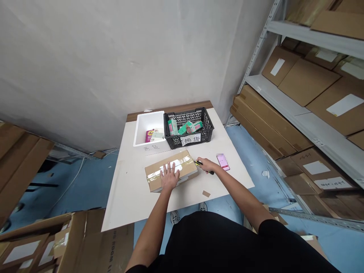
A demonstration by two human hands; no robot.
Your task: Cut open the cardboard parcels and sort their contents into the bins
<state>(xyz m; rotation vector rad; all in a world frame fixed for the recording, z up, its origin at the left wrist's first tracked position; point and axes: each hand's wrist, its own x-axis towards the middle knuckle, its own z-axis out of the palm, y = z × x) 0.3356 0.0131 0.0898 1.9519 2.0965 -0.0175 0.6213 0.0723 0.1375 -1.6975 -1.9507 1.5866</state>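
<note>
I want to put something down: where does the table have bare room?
The widest bare patch of the table lies left of the box; another, between phone, cardboard scrap and right front corner. Crowded: the back, with white bin and black basket, and the box's right end, where the right hand holds a knife.

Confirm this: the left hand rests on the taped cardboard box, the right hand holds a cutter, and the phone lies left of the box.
One error: the phone lies to the right of the taped cardboard box, as the head view shows. The left hand does rest on it, and the right hand holds a cutter.
</note>
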